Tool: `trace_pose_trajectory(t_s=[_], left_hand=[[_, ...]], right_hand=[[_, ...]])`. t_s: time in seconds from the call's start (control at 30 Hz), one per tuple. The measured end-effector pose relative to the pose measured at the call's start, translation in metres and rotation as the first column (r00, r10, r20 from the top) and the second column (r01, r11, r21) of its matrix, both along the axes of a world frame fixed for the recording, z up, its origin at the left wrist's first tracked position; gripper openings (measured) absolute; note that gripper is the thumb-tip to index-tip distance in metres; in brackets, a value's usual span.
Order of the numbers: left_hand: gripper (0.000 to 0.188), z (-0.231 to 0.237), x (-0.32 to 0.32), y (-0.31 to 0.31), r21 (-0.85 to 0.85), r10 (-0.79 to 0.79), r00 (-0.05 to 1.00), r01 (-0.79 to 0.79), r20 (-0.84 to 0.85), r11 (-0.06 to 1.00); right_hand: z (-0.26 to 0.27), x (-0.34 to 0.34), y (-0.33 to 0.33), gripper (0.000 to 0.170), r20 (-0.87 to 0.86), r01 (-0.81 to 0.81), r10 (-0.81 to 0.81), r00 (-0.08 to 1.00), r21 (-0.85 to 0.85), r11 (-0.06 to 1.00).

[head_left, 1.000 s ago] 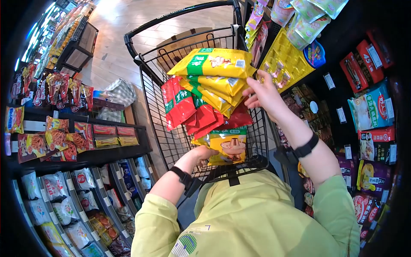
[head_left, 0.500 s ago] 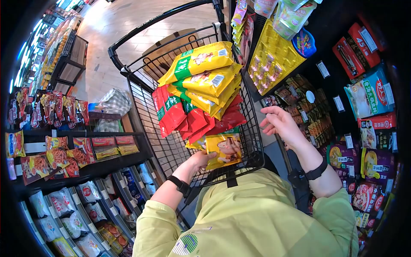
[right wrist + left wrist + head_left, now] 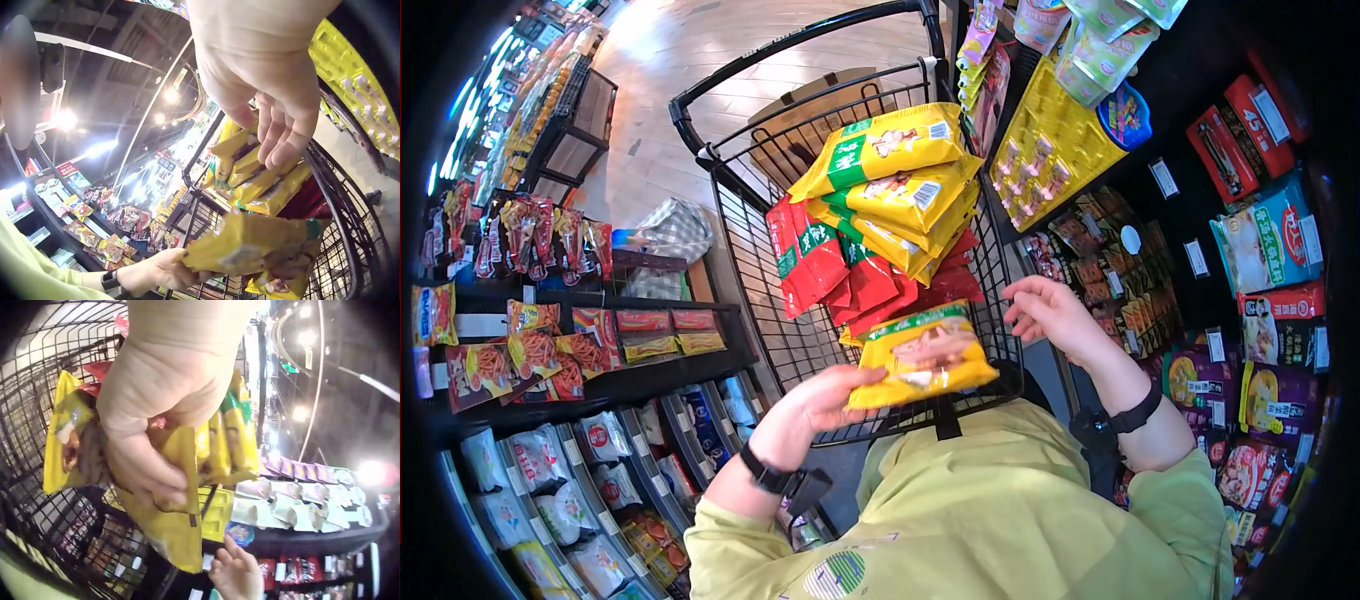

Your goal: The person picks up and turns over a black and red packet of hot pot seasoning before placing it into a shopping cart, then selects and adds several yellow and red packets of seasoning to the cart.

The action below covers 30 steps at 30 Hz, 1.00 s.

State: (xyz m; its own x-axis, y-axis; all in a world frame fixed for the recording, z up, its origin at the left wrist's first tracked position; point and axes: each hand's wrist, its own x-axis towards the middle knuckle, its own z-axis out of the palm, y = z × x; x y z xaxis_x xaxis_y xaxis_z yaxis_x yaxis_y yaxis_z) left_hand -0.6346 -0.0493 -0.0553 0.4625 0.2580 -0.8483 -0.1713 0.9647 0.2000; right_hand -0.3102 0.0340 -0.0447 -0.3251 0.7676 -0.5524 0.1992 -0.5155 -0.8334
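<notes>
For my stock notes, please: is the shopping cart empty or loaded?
Loaded: yellow packets and red packets are piled inside the shopping cart.

Left hand low, nearer body, fingers curled in grip. Right hand farther forward, hovering well apart from left, fingers loosely bent. Both forearms angled inward.

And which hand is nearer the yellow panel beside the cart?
Right. In the head view, the right hand, empty, is below the panel but apart from it; the left hand is farther off, lower and leftward, gripping a yellow bag.
</notes>
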Motion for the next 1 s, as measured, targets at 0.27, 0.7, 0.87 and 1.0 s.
trace_pose_trajectory(t_s=[0.27, 0.7, 0.87, 1.0], left_hand=[[0.043, 0.084, -0.008, -0.044, 0.326, 0.093, 0.994, -0.108, 0.061, 0.939], [0.067, 0.056, 0.010, -0.012, 0.762, 0.532, 0.828, -0.226, -0.178, 0.606], [0.084, 0.104, 0.008, -0.015, 0.767, 0.571, 0.814, -0.433, 0.108, 0.473], [0.086, 0.112, 0.006, -0.016, 0.702, 0.571, 0.754, -0.597, 0.325, 0.388]], right_hand=[[0.036, -0.034, -0.007, 0.065, -0.078, -0.542, 0.550, 0.832, -0.331, 0.773], [0.087, -0.085, -0.008, 0.053, 0.032, -0.343, 0.395, 0.918, 0.564, 0.751], [0.113, -0.086, -0.009, 0.061, 0.218, -0.445, 0.416, 0.883, 0.673, 0.591], [0.119, -0.085, -0.011, 0.068, 0.418, -0.532, 0.335, 0.845, 0.727, 0.435]])
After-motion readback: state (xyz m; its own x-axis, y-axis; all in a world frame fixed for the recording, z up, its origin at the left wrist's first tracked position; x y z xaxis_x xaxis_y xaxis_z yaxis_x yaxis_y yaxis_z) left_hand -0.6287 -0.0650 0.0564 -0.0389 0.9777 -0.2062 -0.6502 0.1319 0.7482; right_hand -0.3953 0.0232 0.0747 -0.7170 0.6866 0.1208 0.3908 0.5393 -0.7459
